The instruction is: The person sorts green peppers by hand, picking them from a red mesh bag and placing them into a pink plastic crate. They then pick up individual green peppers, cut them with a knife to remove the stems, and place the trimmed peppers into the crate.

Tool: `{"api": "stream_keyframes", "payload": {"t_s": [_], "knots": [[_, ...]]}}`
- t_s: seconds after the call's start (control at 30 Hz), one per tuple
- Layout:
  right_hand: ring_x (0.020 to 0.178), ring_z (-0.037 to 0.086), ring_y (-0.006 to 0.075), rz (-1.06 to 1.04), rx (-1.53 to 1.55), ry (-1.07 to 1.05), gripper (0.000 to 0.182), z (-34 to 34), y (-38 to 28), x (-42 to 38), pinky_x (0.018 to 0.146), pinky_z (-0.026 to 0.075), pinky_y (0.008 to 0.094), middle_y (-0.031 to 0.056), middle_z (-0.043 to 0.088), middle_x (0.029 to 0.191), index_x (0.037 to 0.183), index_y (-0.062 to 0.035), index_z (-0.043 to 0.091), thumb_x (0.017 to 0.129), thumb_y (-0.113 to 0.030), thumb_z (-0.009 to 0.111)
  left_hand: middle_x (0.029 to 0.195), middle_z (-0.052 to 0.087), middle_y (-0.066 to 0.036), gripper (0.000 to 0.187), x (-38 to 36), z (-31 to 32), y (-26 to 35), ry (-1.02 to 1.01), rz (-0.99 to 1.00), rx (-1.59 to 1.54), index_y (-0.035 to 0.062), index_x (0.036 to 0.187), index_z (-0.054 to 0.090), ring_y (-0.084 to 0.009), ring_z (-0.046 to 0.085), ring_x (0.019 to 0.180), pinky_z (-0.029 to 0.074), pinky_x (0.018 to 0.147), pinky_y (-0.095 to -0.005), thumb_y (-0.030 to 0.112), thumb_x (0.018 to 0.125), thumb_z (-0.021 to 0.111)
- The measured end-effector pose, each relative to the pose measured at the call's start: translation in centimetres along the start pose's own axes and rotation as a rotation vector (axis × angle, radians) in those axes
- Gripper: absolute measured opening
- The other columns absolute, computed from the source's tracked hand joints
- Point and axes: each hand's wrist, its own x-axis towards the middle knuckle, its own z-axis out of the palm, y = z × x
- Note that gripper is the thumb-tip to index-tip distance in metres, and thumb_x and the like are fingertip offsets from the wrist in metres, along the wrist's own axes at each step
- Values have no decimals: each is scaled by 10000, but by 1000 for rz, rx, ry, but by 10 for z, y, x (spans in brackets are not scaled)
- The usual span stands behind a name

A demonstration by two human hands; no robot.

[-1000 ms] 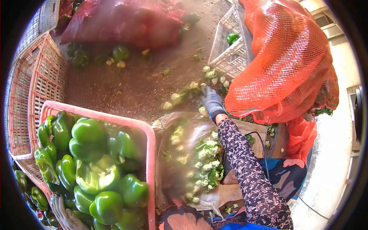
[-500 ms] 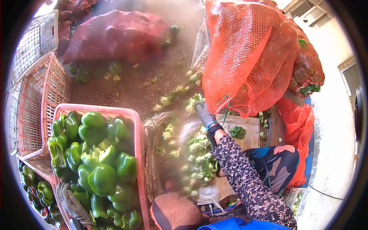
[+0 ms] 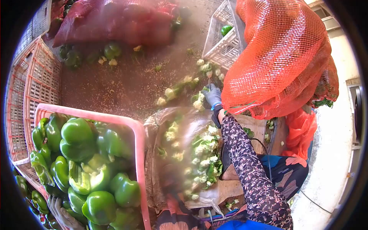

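Observation:
A pink plastic crate [image 3: 142, 153] full of green bell peppers [image 3: 76, 134] sits at the lower left. My left hand [image 3: 61, 214], in a grey glove, lies over the crate's near corner with its fingers on the rim. My right hand [image 3: 213, 96], in a grey-blue glove, is stretched forward to the foot of an orange net sack [image 3: 280, 57]. It touches pale pepper cores and scraps [image 3: 199, 101] on the ground there. Whether it holds anything is unclear. More cut cores [image 3: 205, 157] lie piled on a sheet [image 3: 184, 122] over my lap.
A dark red net sack [image 3: 115, 19] lies at the top with loose peppers [image 3: 111, 50] beside it. Empty pink crates [image 3: 34, 88] stand at the left, and a white crate [image 3: 222, 42] sits behind the orange sack. Brown dirt floor lies between them.
My right hand has moved back out toward the orange sack's base after drawing nearer half a second ago. The view has swung; my left hand stays on the crate.

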Motion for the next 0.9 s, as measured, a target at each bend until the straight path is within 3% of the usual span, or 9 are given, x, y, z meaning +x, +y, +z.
{"api": "stream_keyframes", "payload": {"t_s": [0.1, 0.23, 0.3, 0.4, 0.57, 0.7, 0.77, 0.83, 0.9], "knots": [[943, 706, 375, -56, 22, 126, 632, 9, 22, 6, 864, 559, 488, 184, 726, 1026, 1322, -124, 608, 802, -383, 854, 1238, 675, -198, 277, 3, 2, -3, 15, 14, 10, -14, 1151, 689, -380, 586, 1238, 420, 1104, -474, 159, 1021, 516], [863, 711, 325, 404, 168, -177, 454, -7, 10, -23, 806, 564, 452, 147, 733, 935, 1209, -101, 681, 800, -262, 793, 1227, 678, -197, 278, 2, 6, -12, 59, 37, -5, -10, 1139, 691, -383, 589, 1230, 422, 1100, -475, 167, 1022, 511], [816, 705, 287, -35, -18, -80, 395, 0, 23, -50, 769, 563, 403, 109, 726, 911, 1165, -89, 718, 802, -235, 772, 1221, 680, -197, 279, 1, 11, -17, 83, 55, -27, -8, 1133, 692, -385, 591, 1226, 423, 1098, -475, 171, 1023, 509], [873, 694, 195, -148, 474, 21, 317, -3, -5, -114, 791, 570, 370, 73, 752, 985, 1191, -91, 734, 876, -79, 699, 1212, 682, -196, 281, 2, 13, -11, 120, 91, -55, -6, 1124, 693, -388, 593, 1220, 424, 1095, -476, 177, 1024, 506], [618, 531, 18, -160, 1015, -286, 355, -136, -185, -254, 525, 429, 186, -1, 726, 998, 1304, -118, 689, 970, -6, 642, 1147, 695, -165, 182, 13, -5, -2, 230, 185, -60, 46, 994, 673, -391, 609, 1170, 426, 1063, -507, 186, 941, 571], [737, 615, 120, -600, 1201, -547, 272, -180, -294, -306, 631, 529, 313, 44, 711, 962, 1232, -48, 705, 967, -42, 645, 1214, 685, -203, 285, 3, -11, -5, 126, 149, -41, 24, 1127, 686, -385, 597, 1209, 398, 1105, -510, 226, 980, 549], [826, 704, 237, -740, 539, -570, 377, -191, -322, -308, 766, 579, 409, 154, 720, 941, 1226, -44, 710, 905, -242, 726, 1230, 679, -207, 299, -1, 10, -25, 94, 169, -47, 22, 1154, 680, -387, 591, 1220, 395, 1110, -509, 229, 982, 550], [944, 722, 347, -933, 893, -210, 395, -213, -299, -338, 848, 573, 463, 221, 735, 1056, 1244, -45, 708, 924, -274, 729, 1247, 673, -212, 315, 7, 31, -53, 34, 178, -36, 20, 1181, 674, -389, 585, 1231, 393, 1114, -508, 232, 984, 552], [1144, 710, 300, -745, 724, -164, 401, -238, -245, -349, 1001, 543, 424, 199, 725, 1270, 1346, -100, 677, 1003, -309, 668, 1263, 667, -216, 332, 10, 42, -81, -38, 157, 30, 18, 1209, 668, -391, 579, 1242, 390, 1119, -507, 235, 985, 553]]}}
